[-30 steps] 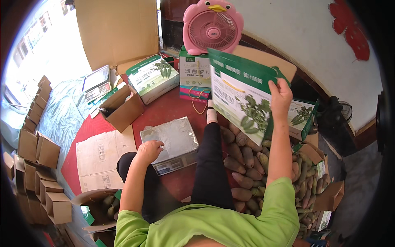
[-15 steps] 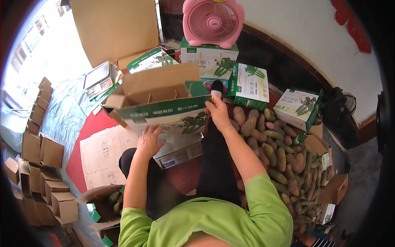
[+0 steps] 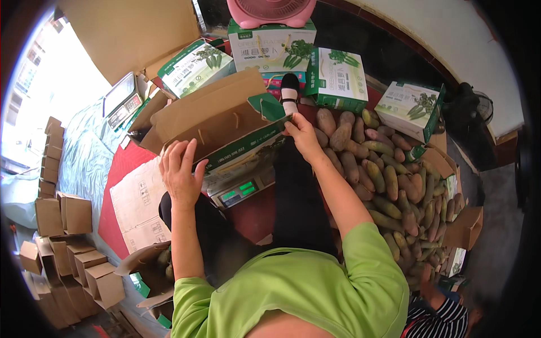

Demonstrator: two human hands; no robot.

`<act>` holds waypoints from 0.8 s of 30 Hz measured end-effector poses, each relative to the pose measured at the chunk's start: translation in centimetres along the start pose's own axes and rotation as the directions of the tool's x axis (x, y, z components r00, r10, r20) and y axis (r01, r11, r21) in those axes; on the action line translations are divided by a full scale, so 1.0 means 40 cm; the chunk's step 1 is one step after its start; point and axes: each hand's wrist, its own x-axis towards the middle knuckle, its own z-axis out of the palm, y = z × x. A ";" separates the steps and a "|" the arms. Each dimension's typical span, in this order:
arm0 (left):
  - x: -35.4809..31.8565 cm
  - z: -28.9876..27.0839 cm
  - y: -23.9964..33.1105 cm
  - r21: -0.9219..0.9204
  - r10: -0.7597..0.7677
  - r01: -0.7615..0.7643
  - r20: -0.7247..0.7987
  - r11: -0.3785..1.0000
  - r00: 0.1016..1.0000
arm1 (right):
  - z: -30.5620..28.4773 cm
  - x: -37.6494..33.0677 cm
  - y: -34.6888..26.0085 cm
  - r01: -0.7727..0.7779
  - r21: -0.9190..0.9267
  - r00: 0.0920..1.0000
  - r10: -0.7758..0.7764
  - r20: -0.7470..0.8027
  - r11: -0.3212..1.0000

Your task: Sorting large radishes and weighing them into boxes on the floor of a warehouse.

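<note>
Looks like a makeshift produce-packing room, with a bright opening (image 3: pixel 48 79) at the left. Holds a big heap of root vegetables (image 3: pixel 389 181), printed green-and-white cartons (image 3: pixel 243 149), rows of plain brown boxes (image 3: pixel 76 214) and a weighing scale (image 3: pixel 241 192) with a lit green display. Also has a pink fan (image 3: pixel 273 16), a pale blue plastic sheet (image 3: pixel 84 152) and, near the heap, a co-worker (image 3: pixel 446 318) in striped clothing.

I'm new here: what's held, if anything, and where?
Right hand: a green and white cardboard box, by its right upper corner. Left hand: at the box's left end, grip unclear.
</note>
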 end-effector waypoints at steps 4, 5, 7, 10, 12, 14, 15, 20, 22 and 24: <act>-0.028 0.026 -0.019 0.002 -0.029 0.030 0.351 1.000 0.936 | -0.004 -0.017 0.007 0.016 -0.033 0.999 -0.018 -0.048 0.999; -0.030 0.023 -0.018 -0.015 -0.004 0.010 0.368 1.000 0.930 | -0.004 -0.020 0.008 0.039 -0.084 0.997 -0.044 -0.062 0.996; -0.033 0.016 -0.002 -0.018 -0.180 0.203 0.384 0.979 0.906 | 0.006 -0.026 0.013 0.090 -0.057 0.993 -0.094 -0.069 0.994; -0.020 0.004 0.028 0.052 -0.291 0.303 0.468 0.952 0.835 | 0.006 -0.046 0.020 0.088 -0.042 0.994 -0.091 -0.067 0.995; -0.026 0.016 0.022 0.042 -0.231 0.243 0.505 0.969 0.831 | -0.003 -0.053 0.040 0.095 -0.057 0.991 -0.100 -0.093 0.994; -0.047 0.022 0.001 0.128 -0.262 0.233 0.595 0.964 0.760 | 0.008 -0.066 0.038 0.152 -0.083 0.980 -0.161 -0.120 0.985; -0.050 0.024 0.007 0.115 -0.242 0.218 0.606 0.969 0.757 | 0.010 -0.073 0.036 0.199 -0.097 0.967 -0.211 -0.140 0.975; -0.066 0.032 0.017 0.199 -0.268 0.186 0.569 0.962 0.778 | -0.054 -0.150 0.051 0.082 -0.330 0.959 -0.164 -0.230 0.940; -0.075 0.043 0.011 0.201 -0.238 0.151 0.533 0.968 0.812 | -0.118 -0.189 0.101 0.069 -0.297 0.937 -0.164 -0.310 0.952; -0.077 0.049 0.006 0.208 -0.242 0.152 0.532 0.966 0.811 | -0.197 -0.248 0.138 -0.038 -0.240 0.923 -0.058 -0.380 0.970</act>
